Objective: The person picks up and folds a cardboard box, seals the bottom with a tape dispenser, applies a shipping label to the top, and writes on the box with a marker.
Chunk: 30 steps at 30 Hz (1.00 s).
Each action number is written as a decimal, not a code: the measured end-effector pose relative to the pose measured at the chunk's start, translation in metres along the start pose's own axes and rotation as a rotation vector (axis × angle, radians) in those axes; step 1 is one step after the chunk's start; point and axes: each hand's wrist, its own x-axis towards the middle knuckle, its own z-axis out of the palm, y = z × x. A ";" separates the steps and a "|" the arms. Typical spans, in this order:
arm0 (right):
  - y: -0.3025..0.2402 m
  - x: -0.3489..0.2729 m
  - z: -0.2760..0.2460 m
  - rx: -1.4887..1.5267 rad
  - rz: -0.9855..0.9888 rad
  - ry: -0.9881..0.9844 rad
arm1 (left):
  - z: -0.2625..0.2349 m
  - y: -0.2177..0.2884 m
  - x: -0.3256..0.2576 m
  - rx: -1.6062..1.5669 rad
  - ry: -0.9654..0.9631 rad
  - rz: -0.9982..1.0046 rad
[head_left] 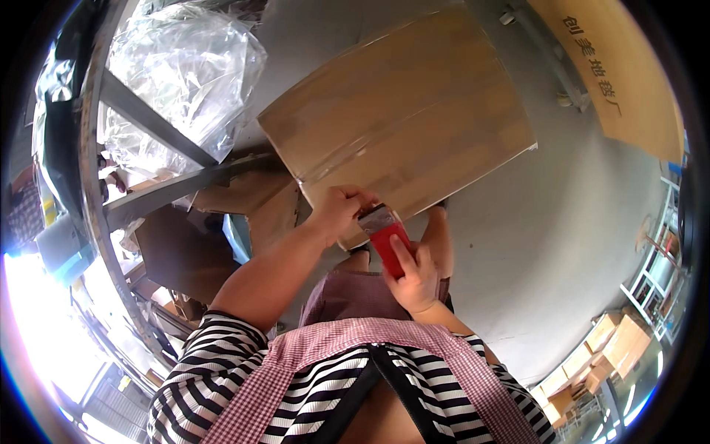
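My right hand is wrapped round a red tape dispenser. Its far end is greyish, with a dark edge. Close against that end, my left hand is closed with fingers pinched together; what lies between them is too small to make out. Both hands are in front of my body, over the near edge of a large brown cardboard box. A seam runs across the box's top, and a shiny strip shows along part of it.
A metal frame stands at the left, with a bundle of clear plastic wrap behind it. Brown cardboard lies below. A cardboard panel rises at the far right. Several cartons and a white rack are at the lower right.
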 end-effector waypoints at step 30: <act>0.035 -0.175 0.052 0.145 0.485 -0.150 | -0.255 0.040 0.179 0.270 1.035 1.074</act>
